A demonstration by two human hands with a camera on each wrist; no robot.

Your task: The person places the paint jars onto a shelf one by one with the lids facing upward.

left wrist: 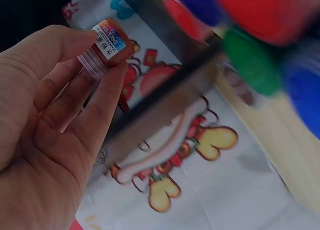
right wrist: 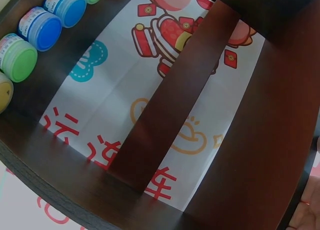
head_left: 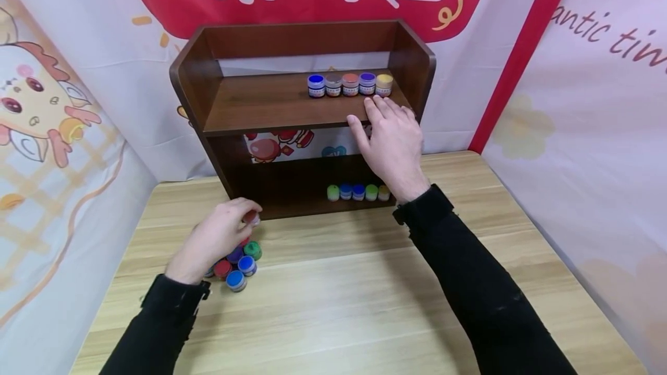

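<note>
My left hand point(head_left: 211, 242) pinches a small paint jar point(left wrist: 111, 44) with orange-brown paint and a printed label, just outside the shelf's lower left front. Below that hand on the table lies a cluster of paint jars, with a green jar point(head_left: 253, 250), a red jar point(head_left: 223, 269) and a blue jar point(head_left: 236, 280) among them. My right hand point(head_left: 394, 143) reaches over the upper shelf's front edge, fingers extended, fingertips right in front of the purple jar point(head_left: 367, 83) and the yellow jar point(head_left: 384, 84). In the right wrist view only a bit of that hand shows at the edge.
A dark brown two-tier shelf point(head_left: 250, 100) stands at the back of the wooden table point(head_left: 333, 294). Its upper tier bears a row of several jars, starting with a blue jar point(head_left: 315, 85) at the left. Another row, including a light green jar point(head_left: 333, 192), stands on the lower tier.
</note>
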